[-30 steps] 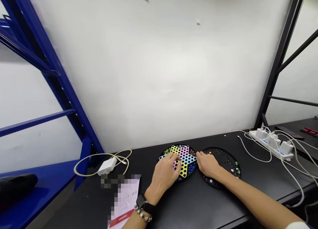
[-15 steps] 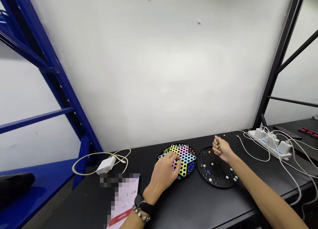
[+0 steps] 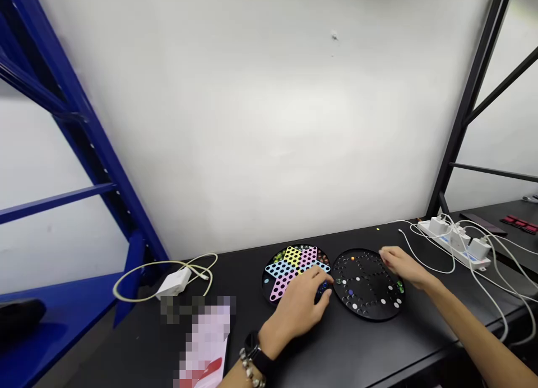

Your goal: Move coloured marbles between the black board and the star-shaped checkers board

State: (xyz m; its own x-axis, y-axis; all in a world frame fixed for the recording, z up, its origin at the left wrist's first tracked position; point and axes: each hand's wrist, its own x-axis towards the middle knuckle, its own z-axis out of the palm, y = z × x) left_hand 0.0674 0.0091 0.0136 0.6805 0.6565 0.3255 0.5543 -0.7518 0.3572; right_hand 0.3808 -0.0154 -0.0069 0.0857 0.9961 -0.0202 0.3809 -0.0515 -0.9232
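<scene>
My left hand (image 3: 300,305) is over the lower right of a round Chinese checkers board (image 3: 282,285) with a colourful star of holes. Its thumb and fingers are apart, close to blue marbles (image 3: 323,287) in the rim section. Whether a fingertip touches them I cannot tell. To the right lies a round black board (image 3: 365,290) with dimples, white discs (image 3: 383,301) and a small orange piece (image 3: 352,258). My right hand (image 3: 401,263) is at that board's upper right edge, fingers curled together; their contents are hidden. Green marbles (image 3: 400,287) lie just below it at the rim.
A phone (image 3: 210,335) lies at the front left, behind it a white charger (image 3: 174,281) with a looped cable. A white power strip (image 3: 456,245) with plugs and trailing cables is at the right. A blue metal frame (image 3: 94,152) stands left; a white wall rises behind.
My left hand has moved right, from the star's middle to the blue marbles. My right hand has moved right and lower; green marbles seen in it earlier now appear on the black board's right rim.
</scene>
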